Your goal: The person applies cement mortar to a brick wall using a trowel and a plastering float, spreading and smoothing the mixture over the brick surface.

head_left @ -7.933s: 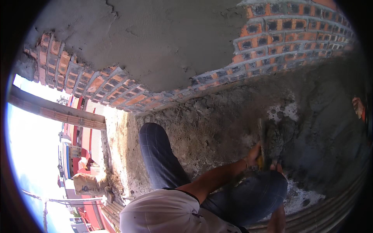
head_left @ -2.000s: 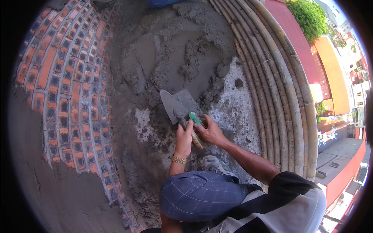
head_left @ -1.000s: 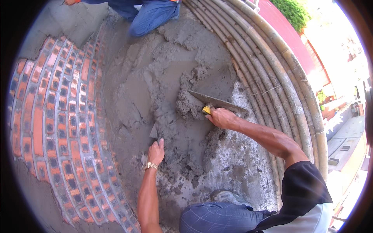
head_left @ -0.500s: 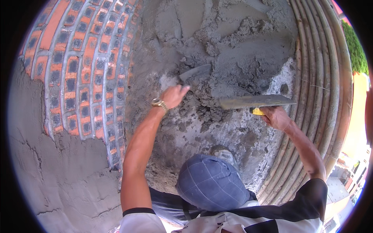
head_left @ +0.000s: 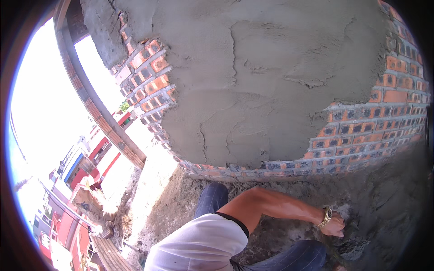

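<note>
My left hand [head_left: 333, 225], with a gold watch [head_left: 324, 217] on its wrist, is low over the dark wet mortar [head_left: 384, 217] on the right. Its fingers are curled closed; what they hold is hidden. Only a sliver of skin, seemingly my right hand [head_left: 339, 268], shows at the lower edge; its fingers and anything in them are out of sight. Ahead stands a brick wall [head_left: 357, 128], largely coated with grey plaster [head_left: 271, 99] that has cracks and ragged edges.
Bare brick [head_left: 156, 86] also shows at the wall's left end. Beyond the sunlit floor edge [head_left: 151, 169], buildings [head_left: 77, 169] lie far below, past a curved post [head_left: 97, 106]. A bundle of poles [head_left: 108, 253] lies at lower left. My bent knees [head_left: 289, 259] are close to the mortar.
The view has swung left, from the mortar pile to the plastered wall. My left hand now appears at lower right. The yellow-handled plastering trowel in my right hand has left the view.
</note>
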Demonstrator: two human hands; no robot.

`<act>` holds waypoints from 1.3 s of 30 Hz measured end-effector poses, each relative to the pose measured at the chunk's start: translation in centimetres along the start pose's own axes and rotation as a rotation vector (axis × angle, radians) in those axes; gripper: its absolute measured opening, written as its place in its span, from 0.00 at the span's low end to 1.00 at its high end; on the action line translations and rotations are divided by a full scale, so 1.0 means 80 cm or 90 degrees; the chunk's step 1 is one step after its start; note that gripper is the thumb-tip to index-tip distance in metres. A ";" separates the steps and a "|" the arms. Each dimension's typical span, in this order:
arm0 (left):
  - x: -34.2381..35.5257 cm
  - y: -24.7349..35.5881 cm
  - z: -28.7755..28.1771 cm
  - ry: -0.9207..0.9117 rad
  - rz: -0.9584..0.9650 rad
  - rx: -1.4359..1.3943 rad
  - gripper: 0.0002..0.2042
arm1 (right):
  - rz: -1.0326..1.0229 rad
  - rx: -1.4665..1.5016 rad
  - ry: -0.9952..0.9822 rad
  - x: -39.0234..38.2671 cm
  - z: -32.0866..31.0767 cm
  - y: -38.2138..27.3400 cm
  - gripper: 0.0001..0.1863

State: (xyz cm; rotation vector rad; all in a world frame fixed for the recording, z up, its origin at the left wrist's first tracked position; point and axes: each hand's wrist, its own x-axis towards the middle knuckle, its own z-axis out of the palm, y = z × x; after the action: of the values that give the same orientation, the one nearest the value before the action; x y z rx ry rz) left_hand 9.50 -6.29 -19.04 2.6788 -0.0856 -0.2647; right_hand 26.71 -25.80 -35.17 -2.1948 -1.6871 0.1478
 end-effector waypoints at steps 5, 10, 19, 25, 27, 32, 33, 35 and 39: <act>-0.219 0.056 -0.183 0.120 -0.176 0.179 0.23 | -0.195 -0.015 0.114 0.108 -0.028 -0.119 0.19; -0.466 0.124 -0.313 0.375 -0.360 0.163 0.24 | -0.406 -0.205 0.414 0.212 -0.108 -0.310 0.24; -0.898 0.125 -0.076 0.730 -0.808 0.086 0.19 | -0.703 -0.238 0.587 0.269 -0.184 -0.726 0.18; -0.922 0.105 -0.014 0.863 -0.794 0.078 0.16 | -0.739 -0.100 0.450 0.266 -0.196 -0.906 0.19; -0.928 0.083 -0.031 0.887 -0.783 0.107 0.15 | -0.699 -0.091 0.409 0.280 -0.195 -0.958 0.21; -0.938 0.030 -0.078 0.921 -0.773 0.116 0.16 | -0.738 -0.227 0.354 0.307 -0.231 -0.998 0.22; -0.936 0.025 -0.073 0.942 -0.757 0.139 0.16 | -0.736 -0.260 0.349 0.308 -0.246 -1.003 0.22; -0.933 0.023 -0.078 0.958 -0.737 0.099 0.16 | -0.743 -0.287 0.344 0.314 -0.268 -1.011 0.22; -0.935 0.033 -0.132 1.016 -0.658 0.065 0.16 | -0.748 -0.299 0.374 0.333 -0.337 -1.039 0.22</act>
State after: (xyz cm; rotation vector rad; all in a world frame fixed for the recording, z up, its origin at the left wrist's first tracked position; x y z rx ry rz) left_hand -61.73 3.53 4.26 1.9641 1.6857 1.5376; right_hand -33.51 11.52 22.50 -0.9317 -2.3998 -1.1384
